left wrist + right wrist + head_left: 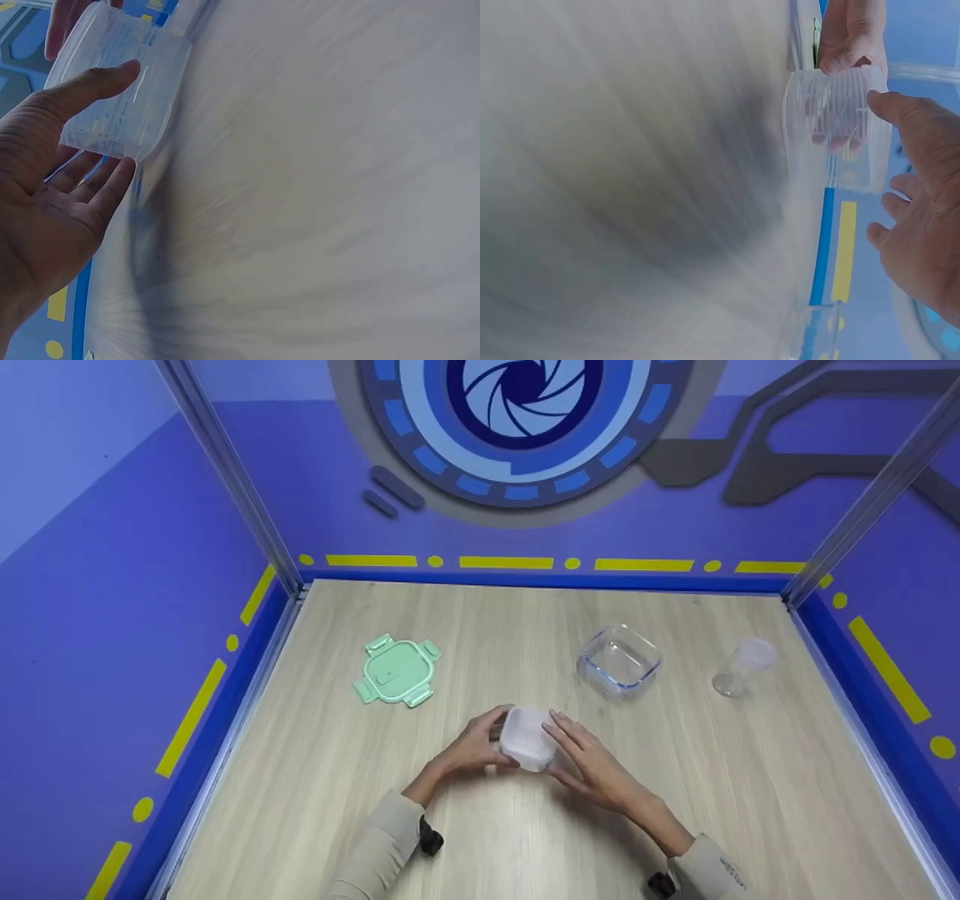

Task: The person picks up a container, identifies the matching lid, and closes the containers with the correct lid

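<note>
A small, squarish translucent plastic container (529, 739) with ridged sides is held near the middle of the wooden table. My left hand (474, 741) grips its left side, the thumb lying along the near wall, with fingers around the far side. On the right, my right hand (596, 765) touches it with long, fairly straight fingers at the top right edge. In the right wrist view, the right thumb (885, 105) meets the container's wall while the other fingers stand apart from it.
A mint-green lid (399, 670) with side flaps lies at the back left. Beyond my right hand stands a clear square glass container (621, 688). Farther right is a clear stemmed cup (752, 656). Blue-purple panels (487, 536) border the table (487, 622).
</note>
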`<control>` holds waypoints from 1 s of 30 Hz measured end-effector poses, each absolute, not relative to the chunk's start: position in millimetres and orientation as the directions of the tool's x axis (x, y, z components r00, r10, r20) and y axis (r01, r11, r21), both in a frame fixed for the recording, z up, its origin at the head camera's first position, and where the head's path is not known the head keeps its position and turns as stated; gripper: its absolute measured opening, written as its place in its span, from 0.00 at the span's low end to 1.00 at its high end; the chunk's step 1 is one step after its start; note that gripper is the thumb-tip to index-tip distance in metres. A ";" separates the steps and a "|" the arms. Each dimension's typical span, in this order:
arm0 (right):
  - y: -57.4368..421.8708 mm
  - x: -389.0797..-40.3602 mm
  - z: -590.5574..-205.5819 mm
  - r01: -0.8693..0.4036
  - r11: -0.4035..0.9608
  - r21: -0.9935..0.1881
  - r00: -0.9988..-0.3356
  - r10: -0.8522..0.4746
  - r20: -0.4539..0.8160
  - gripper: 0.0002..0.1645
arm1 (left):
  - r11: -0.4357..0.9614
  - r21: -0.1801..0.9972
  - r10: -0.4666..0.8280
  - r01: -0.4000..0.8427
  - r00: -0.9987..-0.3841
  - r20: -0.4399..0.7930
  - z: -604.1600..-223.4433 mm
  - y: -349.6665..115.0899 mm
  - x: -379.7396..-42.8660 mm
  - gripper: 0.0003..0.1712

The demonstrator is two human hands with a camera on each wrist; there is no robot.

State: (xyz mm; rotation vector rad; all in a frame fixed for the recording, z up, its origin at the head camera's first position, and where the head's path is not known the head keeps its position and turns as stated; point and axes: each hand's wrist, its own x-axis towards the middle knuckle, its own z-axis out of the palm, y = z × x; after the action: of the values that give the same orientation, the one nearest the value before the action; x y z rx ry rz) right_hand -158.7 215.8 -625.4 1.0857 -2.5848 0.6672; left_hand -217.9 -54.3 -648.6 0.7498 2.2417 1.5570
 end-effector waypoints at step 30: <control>243.1 -154.9 -642.3 -0.632 0.676 -0.378 -0.772 -0.509 0.381 0.48 | 0.400 0.905 -0.021 0.145 -0.986 0.167 -618.0 -77.5 -356.6 0.53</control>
State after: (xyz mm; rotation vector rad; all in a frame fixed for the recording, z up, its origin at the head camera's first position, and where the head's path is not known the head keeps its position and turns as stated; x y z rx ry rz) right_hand -154.9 243.1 -642.3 0.9170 -2.6464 0.7318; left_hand -356.6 -77.5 -618.0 0.1224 2.7524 1.8051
